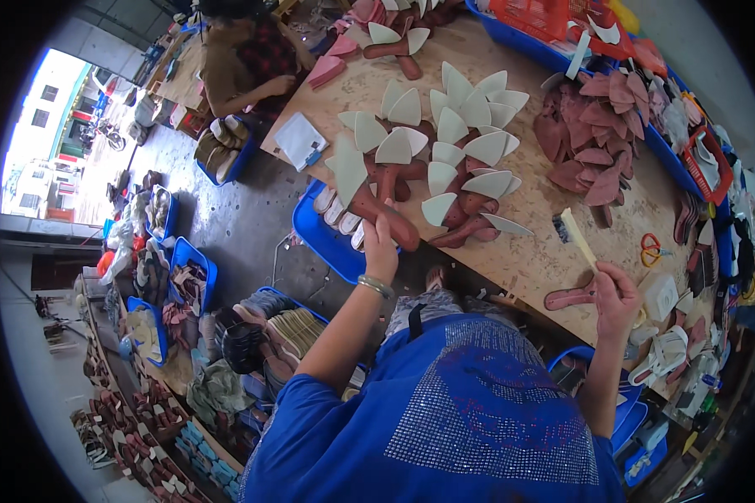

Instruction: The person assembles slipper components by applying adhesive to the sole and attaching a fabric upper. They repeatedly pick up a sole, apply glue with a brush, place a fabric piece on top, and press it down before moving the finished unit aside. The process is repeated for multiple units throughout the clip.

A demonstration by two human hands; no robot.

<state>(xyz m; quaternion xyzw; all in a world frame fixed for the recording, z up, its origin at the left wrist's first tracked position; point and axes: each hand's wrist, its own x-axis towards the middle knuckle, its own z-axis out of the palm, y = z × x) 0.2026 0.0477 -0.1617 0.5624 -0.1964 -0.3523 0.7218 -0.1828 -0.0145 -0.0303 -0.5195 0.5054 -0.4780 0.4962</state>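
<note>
My left hand point(380, 251) is closed on a reddish-brown shoe piece point(390, 225) at the table's near edge. It looks like an insole, and a pale leaf-shaped flap point(346, 172) stands up at its far end. Beyond it, several like pieces lie overlapped in rows, their pale flaps point(453, 126) sticking up. In my right hand point(617, 293) is a brush point(577, 239) with a light handle and dark bristles, held above the table. Below the brush lies another reddish-brown piece point(570, 297), close to my right hand.
Orange-handled scissors point(650, 250) and a whitish container point(658, 295) are on the right of the wooden table point(512, 268). A heap of reddish pieces point(591, 126) lies farther back. Below the left edge stands a blue bin point(310, 222) with shoes. Another person point(243, 71) sits at the far left.
</note>
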